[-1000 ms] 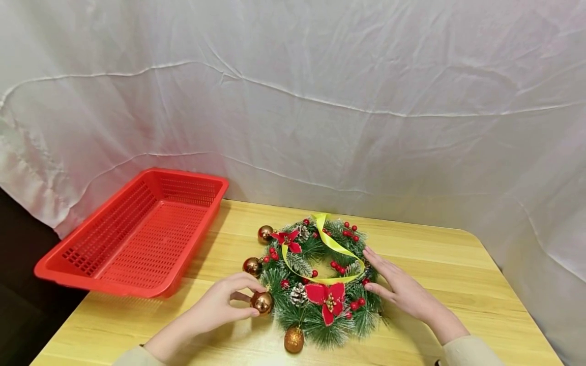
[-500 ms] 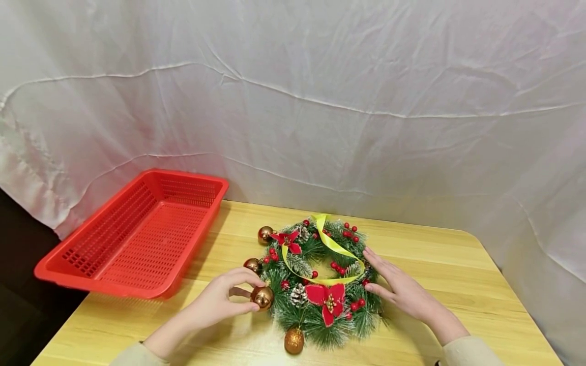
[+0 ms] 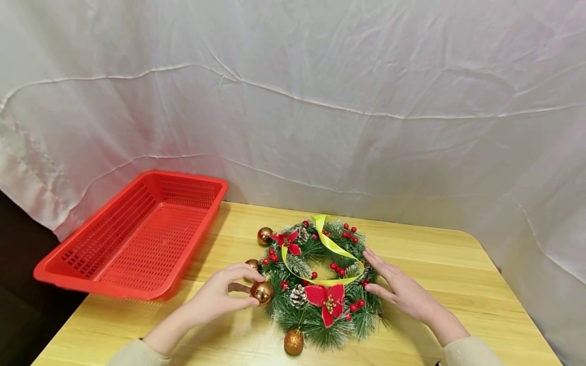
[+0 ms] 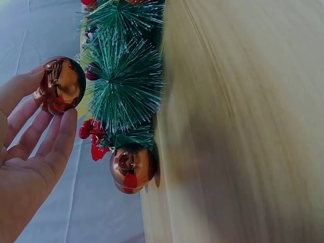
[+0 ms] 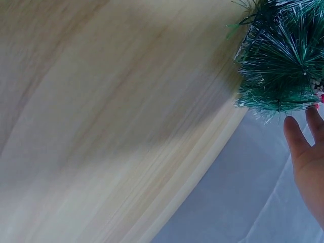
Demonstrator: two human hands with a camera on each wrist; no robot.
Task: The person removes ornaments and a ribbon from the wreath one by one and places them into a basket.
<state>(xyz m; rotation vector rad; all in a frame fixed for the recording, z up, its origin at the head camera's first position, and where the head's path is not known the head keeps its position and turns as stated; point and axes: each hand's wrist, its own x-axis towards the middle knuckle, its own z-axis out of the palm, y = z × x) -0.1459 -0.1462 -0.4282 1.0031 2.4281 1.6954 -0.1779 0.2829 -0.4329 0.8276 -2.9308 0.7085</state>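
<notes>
A green wreath (image 3: 322, 330) lies on the table, dressed with red berries, pine cones, red flowers and a yellow ribbon (image 3: 336, 247). At its left edge my left hand (image 3: 218, 294) pinches a shiny copper Christmas ball (image 3: 262, 293) between thumb and fingers. In the left wrist view that ball (image 4: 63, 86) is held raised off the table. My right hand (image 3: 405, 291) rests with extended fingers against the wreath's right side. Two more shiny balls sit along the left edge, one (image 3: 265, 236) higher up and one partly hidden behind my left fingers. A glittery ball (image 3: 293, 341) lies at the wreath's front.
A red plastic basket (image 3: 192, 249) with perforated walls stands at the left of the wooden table (image 3: 439, 254), nothing visible inside it. Behind the table hangs a pale grey cloth (image 3: 320, 152). The table's far edge runs close behind the wreath.
My left hand has shifted slightly up the picture with the copper ball, and now covers more of the ball behind it. The right hand and the wreath have stayed in place.
</notes>
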